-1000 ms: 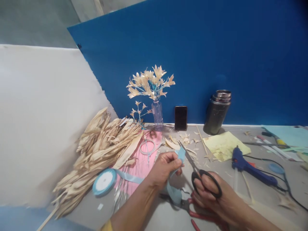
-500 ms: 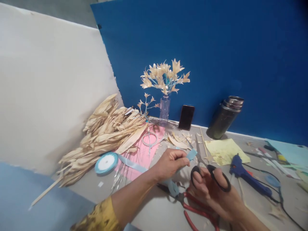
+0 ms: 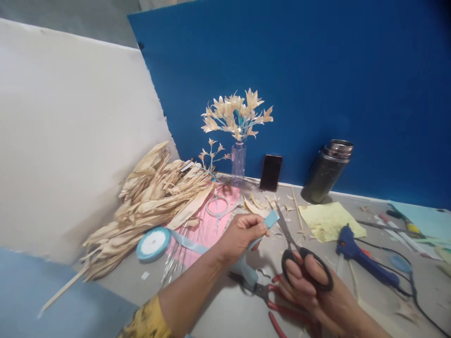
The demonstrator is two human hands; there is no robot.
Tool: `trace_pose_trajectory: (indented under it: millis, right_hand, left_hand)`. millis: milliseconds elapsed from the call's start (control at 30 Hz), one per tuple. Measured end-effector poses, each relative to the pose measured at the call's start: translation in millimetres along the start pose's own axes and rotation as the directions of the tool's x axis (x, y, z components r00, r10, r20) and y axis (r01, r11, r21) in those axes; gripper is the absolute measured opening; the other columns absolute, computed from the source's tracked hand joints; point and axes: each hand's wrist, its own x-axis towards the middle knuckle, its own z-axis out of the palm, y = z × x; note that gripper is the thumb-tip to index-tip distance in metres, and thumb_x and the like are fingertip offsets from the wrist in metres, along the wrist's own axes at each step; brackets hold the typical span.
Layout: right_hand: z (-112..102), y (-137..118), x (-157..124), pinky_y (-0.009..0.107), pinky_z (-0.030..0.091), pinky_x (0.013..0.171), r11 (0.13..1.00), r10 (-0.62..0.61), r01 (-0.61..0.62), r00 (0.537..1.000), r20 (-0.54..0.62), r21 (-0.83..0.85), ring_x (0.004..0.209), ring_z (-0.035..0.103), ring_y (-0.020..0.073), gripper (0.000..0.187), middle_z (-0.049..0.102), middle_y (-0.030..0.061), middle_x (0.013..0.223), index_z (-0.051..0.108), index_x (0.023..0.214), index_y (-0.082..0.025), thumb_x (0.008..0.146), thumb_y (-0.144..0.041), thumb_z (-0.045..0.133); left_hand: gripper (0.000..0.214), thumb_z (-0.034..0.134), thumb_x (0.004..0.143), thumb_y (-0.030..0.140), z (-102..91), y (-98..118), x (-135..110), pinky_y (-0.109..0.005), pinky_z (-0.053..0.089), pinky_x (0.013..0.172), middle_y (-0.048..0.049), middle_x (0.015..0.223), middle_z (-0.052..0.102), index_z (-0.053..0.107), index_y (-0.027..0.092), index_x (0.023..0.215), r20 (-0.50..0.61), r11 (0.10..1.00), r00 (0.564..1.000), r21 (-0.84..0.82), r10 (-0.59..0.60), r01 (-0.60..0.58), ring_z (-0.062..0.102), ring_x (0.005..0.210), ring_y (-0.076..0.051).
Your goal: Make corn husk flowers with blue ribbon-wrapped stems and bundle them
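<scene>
Ribbon (image 3: 270,219), light blue, is pinched at its free end in the left hand (image 3: 239,234), above the bench (image 3: 218,300); it runs down under the hand and back to the spool (image 3: 153,244) lying beside the husks (image 3: 151,197). Right hand (image 3: 310,286) holds black scissors (image 3: 299,256) by the handles, blades nearly closed and just beside the ribbon end. Red pliers (image 3: 278,305) lie under the hands. Blue glue gun (image 3: 362,256) lies to the right.

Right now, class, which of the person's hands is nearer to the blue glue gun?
Right. The right hand, gripping black scissors, sits just left of the glue gun; the left hand pinches ribbon farther left.
</scene>
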Motion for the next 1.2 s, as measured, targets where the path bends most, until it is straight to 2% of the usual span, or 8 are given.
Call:
trace_pose_trajectory:
  millis: [133,267,433,633,833,967,1067,1200]
  right_hand:
    - [2,1,1,0.023,0.017,0.045,0.997,-0.061,0.058,0.997,-0.056,-0.059,0.041,0.014,0.0053,0.049,0.027,-0.0106,0.047,0.043,0.06,-0.02,0.082,-0.053,0.071]
    - [-1,-2,2,0.023,0.017,0.045,0.991,-0.072,0.065,0.996,-0.054,-0.116,0.042,0.016,0.0064,0.049,0.029,-0.0096,0.046,0.052,0.062,-0.019,0.082,-0.061,0.067]
    - [-1,-5,0,0.025,0.021,0.051,0.998,-0.007,0.008,1.0,0.011,-0.06,0.049,0.024,0.0094,0.054,0.041,-0.0045,0.053,0.062,0.071,-0.018,0.078,-0.071,0.063]
    - [4,-1,-2,0.028,0.027,0.058,1.0,0.004,-0.004,0.998,0.055,0.003,0.05,0.024,0.0104,0.052,0.037,-0.0056,0.054,0.061,0.069,-0.019,0.077,-0.07,0.063]
    - [0,2,-2,0.028,0.028,0.059,0.999,-0.02,0.024,0.994,0.103,-0.036,0.055,0.028,0.0118,0.05,0.043,-0.0034,0.061,0.06,0.075,-0.02,0.077,-0.07,0.064]
    - [-2,2,-2,0.029,0.032,0.065,0.992,0.011,0.01,0.987,0.163,-0.129,0.055,0.031,0.0113,0.056,0.046,-0.0031,0.061,0.063,0.081,-0.019,0.074,-0.074,0.063]
    - [-2,1,-1,0.028,0.032,0.064,0.98,0.034,-0.007,0.991,0.129,-0.198,0.055,0.032,0.0108,0.063,0.045,-0.0034,0.059,0.065,0.084,-0.017,0.07,-0.078,0.063]
    - [-6,0,-1,0.024,0.029,0.055,0.953,0.011,0.0,0.999,0.036,-0.304,0.053,0.03,0.0092,0.073,0.045,-0.0038,0.061,0.067,0.091,-0.016,0.068,-0.085,0.057]
  left_hand:
    - [0.04,0.069,0.076,0.052,8.4,2,-8,-0.024,0.024,0.05,0.0047,0.049,0.039,0.064,0.015,0.062,0.071,0.982,0.997,0.18,0.037,-0.049,0.032,0.048,-0.008]
    - [0.034,0.064,0.082,0.043,10.5,3,-13,-0.025,0.024,0.053,0.004,0.053,0.04,0.065,0.015,0.063,0.103,0.952,0.99,0.278,0.101,-0.126,0.032,0.053,-0.009]
    - [0.039,0.066,0.08,0.052,-3.1,6,-4,-0.025,0.023,0.05,0.0044,0.05,0.041,0.065,0.016,0.066,0.062,0.97,0.994,0.22,0.095,-0.106,0.033,0.048,-0.009]
    - [0.042,0.069,0.078,0.055,-10.5,9,1,-0.024,0.024,0.047,0.0044,0.047,0.043,0.063,0.016,0.066,0.018,0.985,0.995,0.144,0.094,-0.095,0.036,0.044,-0.008]
    - [0.041,0.072,0.077,0.053,-7.8,2,2,-0.023,0.022,0.045,0.0046,0.046,0.044,0.063,0.014,0.067,0.038,0.998,0.997,-0.005,0.062,-0.062,0.034,0.041,-0.006]
    - [0.04,0.073,0.077,0.052,-7.5,1,2,-0.021,0.023,0.045,0.0048,0.047,0.046,0.064,0.014,0.069,0.033,0.996,0.997,-0.055,0.075,-0.074,0.035,0.041,-0.006]
    - [0.038,0.073,0.078,0.05,-7.9,2,1,-0.02,0.024,0.045,0.0054,0.045,0.045,0.064,0.014,0.069,0.036,0.993,0.995,-0.08,0.088,-0.085,0.034,0.04,-0.005]
    - [0.038,0.075,0.076,0.048,-7.4,5,-1,-0.02,0.023,0.044,0.0047,0.046,0.045,0.064,0.013,0.067,0.023,0.991,0.996,-0.109,0.084,-0.081,0.035,0.041,-0.005]
